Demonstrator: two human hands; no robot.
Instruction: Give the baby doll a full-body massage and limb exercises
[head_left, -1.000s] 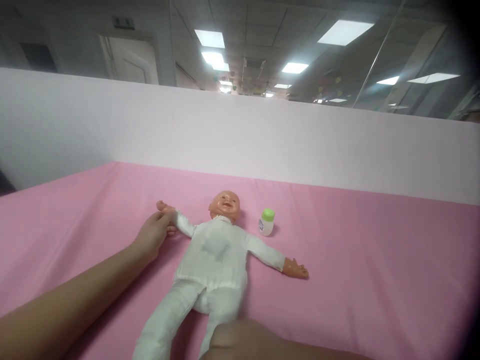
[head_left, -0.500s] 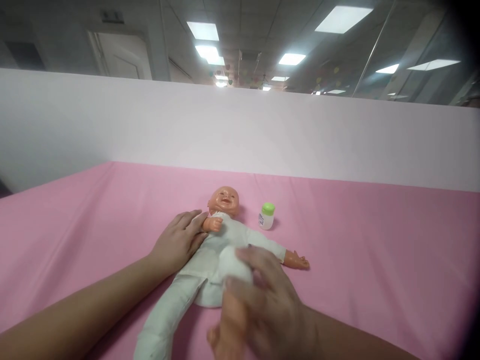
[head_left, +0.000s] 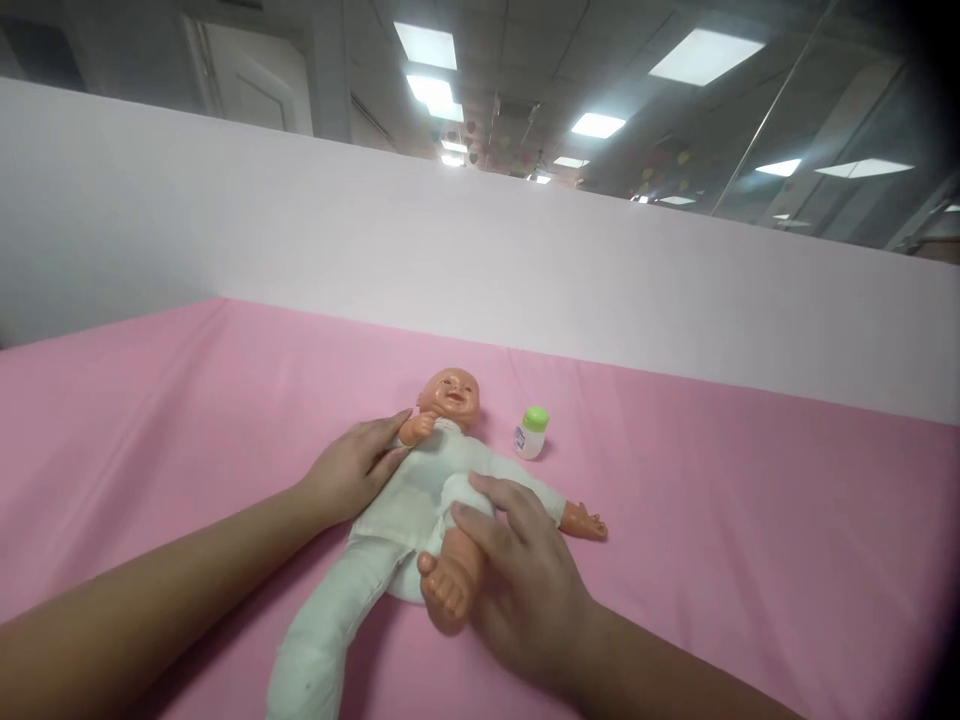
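Observation:
A baby doll (head_left: pixel 416 490) with a white cloth body and plastic head, hands and feet lies on its back on a pink sheet (head_left: pixel 720 500). My left hand (head_left: pixel 356 472) rests against the doll's side and bent arm, its fingers curled round that arm near the plastic hand (head_left: pixel 417 429). My right hand (head_left: pixel 529 580) is wrapped round the doll's raised lower leg, just above the plastic foot (head_left: pixel 451 580), which points toward me. The leg is bent up over the doll's belly. The other leg (head_left: pixel 319 630) lies stretched out toward me.
A small clear bottle (head_left: pixel 531 437) with a green cap stands on the sheet right of the doll's head. Behind the sheet runs a low white wall (head_left: pixel 480 260), with a glass pane above it showing ceiling lights (head_left: pixel 598 125).
My right hand has pushed the doll's leg up and away from me, bending it further toward the belly. My left hand stays at the doll's arm. The view has tilted slightly.

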